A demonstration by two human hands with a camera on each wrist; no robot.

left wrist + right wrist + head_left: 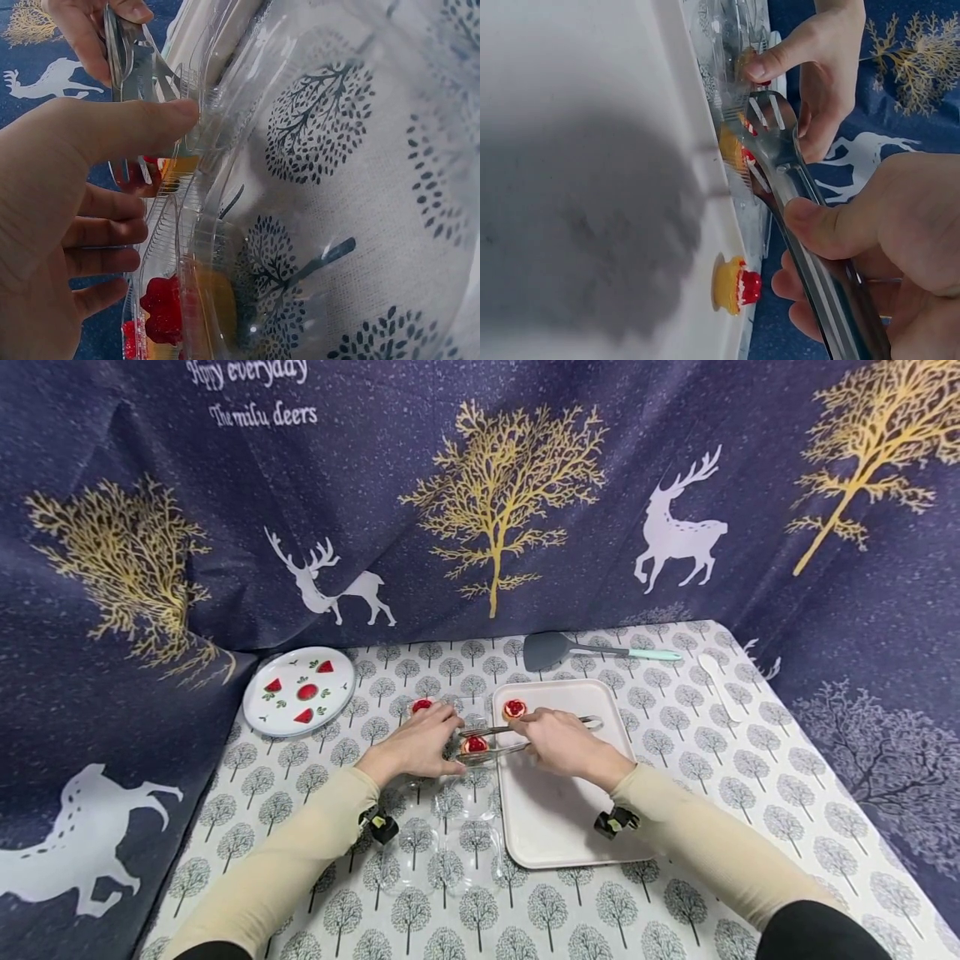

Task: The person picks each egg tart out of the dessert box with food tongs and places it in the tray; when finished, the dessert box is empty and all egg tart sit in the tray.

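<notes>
My right hand [562, 743] grips metal food tongs [799, 202] above the left side of the white tray. Their tips lie either side of a small red-topped tart [474, 745] at the clear plastic container [468, 847]; whether they squeeze it is unclear. My left hand [423, 742] is held over the container beside the tong tips, its thumb and fingers extended; contact with the plastic is hard to make out. Partly behind the left hand, another red-topped tart [422, 704] sits in the container. A further tart [514, 708] stands in the tray's far left corner.
The white tray [555, 827] lies right of the container. A round plate with watermelon pictures [300, 692] is at the back left. A grey spatula [547, 652] with a mint handle lies behind the tray, and a white spoon [717, 685] at the right.
</notes>
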